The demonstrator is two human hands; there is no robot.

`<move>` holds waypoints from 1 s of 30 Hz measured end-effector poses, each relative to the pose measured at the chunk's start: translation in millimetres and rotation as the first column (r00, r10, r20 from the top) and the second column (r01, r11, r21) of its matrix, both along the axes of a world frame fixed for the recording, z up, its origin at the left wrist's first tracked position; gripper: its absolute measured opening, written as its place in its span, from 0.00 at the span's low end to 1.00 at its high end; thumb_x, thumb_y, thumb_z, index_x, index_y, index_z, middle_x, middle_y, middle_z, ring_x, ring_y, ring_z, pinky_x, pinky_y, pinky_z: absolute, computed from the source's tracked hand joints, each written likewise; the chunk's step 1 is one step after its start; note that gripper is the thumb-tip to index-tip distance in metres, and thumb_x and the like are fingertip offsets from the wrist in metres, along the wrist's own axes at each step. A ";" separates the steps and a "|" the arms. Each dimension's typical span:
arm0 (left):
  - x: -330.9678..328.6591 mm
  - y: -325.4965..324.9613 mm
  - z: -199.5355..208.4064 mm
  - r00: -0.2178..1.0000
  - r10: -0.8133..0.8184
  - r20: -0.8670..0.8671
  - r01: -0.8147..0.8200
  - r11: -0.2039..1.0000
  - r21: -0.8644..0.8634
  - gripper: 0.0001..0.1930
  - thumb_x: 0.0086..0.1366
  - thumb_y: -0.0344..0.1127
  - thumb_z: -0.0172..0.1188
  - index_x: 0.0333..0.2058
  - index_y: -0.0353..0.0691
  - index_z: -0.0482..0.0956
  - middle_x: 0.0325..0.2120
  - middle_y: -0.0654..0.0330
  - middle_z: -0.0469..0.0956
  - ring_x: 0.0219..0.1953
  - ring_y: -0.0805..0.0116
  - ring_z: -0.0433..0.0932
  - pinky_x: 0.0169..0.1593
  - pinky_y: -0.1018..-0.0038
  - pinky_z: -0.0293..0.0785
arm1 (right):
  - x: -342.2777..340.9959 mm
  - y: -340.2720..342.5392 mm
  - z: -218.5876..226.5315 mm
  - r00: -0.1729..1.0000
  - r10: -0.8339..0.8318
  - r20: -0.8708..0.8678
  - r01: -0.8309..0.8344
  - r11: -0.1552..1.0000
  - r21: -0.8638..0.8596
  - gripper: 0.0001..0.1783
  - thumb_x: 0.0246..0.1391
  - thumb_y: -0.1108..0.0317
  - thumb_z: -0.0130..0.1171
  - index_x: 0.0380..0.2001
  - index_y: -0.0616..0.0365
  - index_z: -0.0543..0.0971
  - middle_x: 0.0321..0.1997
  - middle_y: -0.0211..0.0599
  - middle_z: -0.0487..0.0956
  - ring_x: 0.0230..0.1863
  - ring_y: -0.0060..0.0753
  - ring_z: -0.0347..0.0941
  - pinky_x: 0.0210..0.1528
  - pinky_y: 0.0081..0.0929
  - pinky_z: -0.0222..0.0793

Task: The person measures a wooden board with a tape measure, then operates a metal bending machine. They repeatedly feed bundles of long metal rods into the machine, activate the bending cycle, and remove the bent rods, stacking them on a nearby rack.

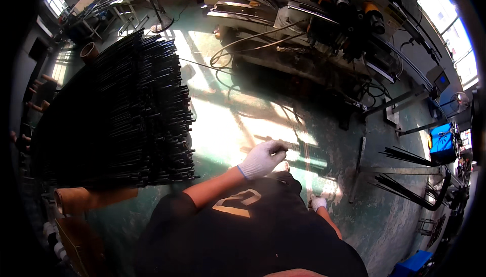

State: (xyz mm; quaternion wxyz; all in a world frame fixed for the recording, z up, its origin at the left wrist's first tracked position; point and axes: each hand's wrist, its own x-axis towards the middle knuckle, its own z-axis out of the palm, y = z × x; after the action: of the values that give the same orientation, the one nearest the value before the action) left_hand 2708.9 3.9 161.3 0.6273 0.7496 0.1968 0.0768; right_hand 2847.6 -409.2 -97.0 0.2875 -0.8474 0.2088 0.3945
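Note:
My left hand (263, 158), in a white glove, is raised in front of my chest with its fingers curled closed; I see nothing in it. Down by my hip, my right hand (318, 202), also gloved, is small in view, and its grip is too small to make out. A large stack of long thin black rods (121, 115) lies to my left, its near ends about a forearm's length from my left hand. I wear a black shirt (243, 236).
A long machine (349, 19) with orange-and-black motors and cables runs across the far side. Smaller bundles of black rods (405, 183) rest on a rack at the right, near a blue box (442, 143). Cardboard tubes (91, 198) lie at lower left. Sunlight patches mark the green floor (228, 125).

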 end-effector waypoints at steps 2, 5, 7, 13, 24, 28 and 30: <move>32.4 8.1 -10.4 0.987 0.122 -0.106 -0.134 0.984 -0.117 0.14 0.72 0.37 0.61 0.48 0.32 0.85 0.44 0.51 0.86 0.48 0.64 0.85 0.55 0.69 0.79 | 15.2 -4.0 -8.7 0.996 -0.066 -0.060 0.066 0.998 0.007 0.21 0.67 0.52 0.63 0.44 0.62 0.84 0.29 0.37 0.81 0.27 0.32 0.79 0.29 0.29 0.74; 81.9 31.4 -25.4 0.952 0.259 -0.160 -0.285 0.944 -0.167 0.16 0.73 0.38 0.61 0.50 0.31 0.84 0.44 0.52 0.86 0.47 0.68 0.83 0.55 0.71 0.78 | 56.3 8.5 -27.1 0.993 -0.030 -0.112 0.032 0.999 0.015 0.20 0.68 0.54 0.62 0.45 0.63 0.82 0.28 0.36 0.80 0.25 0.31 0.77 0.26 0.30 0.72; 125.4 47.8 -45.4 0.926 0.343 -0.155 -0.376 0.872 -0.313 0.17 0.73 0.38 0.61 0.51 0.29 0.83 0.45 0.53 0.86 0.47 0.67 0.83 0.55 0.71 0.79 | 95.8 25.1 -37.3 0.992 0.008 -0.128 -0.002 0.999 0.042 0.19 0.68 0.55 0.61 0.46 0.63 0.81 0.28 0.35 0.79 0.24 0.31 0.75 0.24 0.30 0.71; 236.8 142.3 -38.5 0.841 0.540 0.039 -0.491 0.791 -0.364 0.16 0.74 0.37 0.61 0.51 0.29 0.81 0.44 0.55 0.84 0.46 0.69 0.83 0.55 0.72 0.80 | 255.9 126.3 -41.1 0.998 0.036 -0.050 -0.025 0.979 0.202 0.18 0.70 0.59 0.59 0.50 0.64 0.78 0.27 0.33 0.76 0.20 0.30 0.71 0.19 0.32 0.67; 267.3 507.4 -53.7 0.233 0.972 -0.005 -0.744 0.175 -0.645 0.16 0.75 0.36 0.57 0.55 0.34 0.73 0.40 0.51 0.83 0.33 0.59 0.83 0.39 0.64 0.82 | 424.0 361.9 -12.5 0.998 0.044 0.046 -0.060 0.885 0.461 0.13 0.70 0.57 0.59 0.44 0.55 0.74 0.25 0.31 0.75 0.19 0.27 0.72 0.16 0.27 0.65; 259.8 677.5 -86.5 0.173 0.983 0.061 -0.734 0.171 -0.658 0.23 0.78 0.47 0.54 0.58 0.32 0.71 0.51 0.46 0.78 0.36 0.56 0.82 0.46 0.56 0.84 | 404.5 408.9 -22.0 0.979 0.191 0.077 -0.205 0.931 0.300 0.15 0.68 0.56 0.61 0.37 0.57 0.80 0.23 0.33 0.78 0.20 0.30 0.74 0.21 0.31 0.69; 243.5 760.1 -94.3 0.149 0.988 -0.035 -0.729 0.086 -0.680 0.31 0.78 0.52 0.53 0.66 0.32 0.63 0.59 0.42 0.74 0.48 0.47 0.81 0.53 0.51 0.82 | 392.8 442.3 -10.4 0.943 0.315 0.106 -0.331 0.921 0.204 0.15 0.68 0.56 0.61 0.35 0.58 0.80 0.23 0.33 0.77 0.21 0.30 0.74 0.21 0.31 0.69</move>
State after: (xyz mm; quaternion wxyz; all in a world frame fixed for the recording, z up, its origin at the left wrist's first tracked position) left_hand 2952.4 764.0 67.0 0.6529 0.2078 0.4770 0.5504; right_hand 3240.5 33.1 -107.4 0.3176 -0.8468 0.0110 0.4265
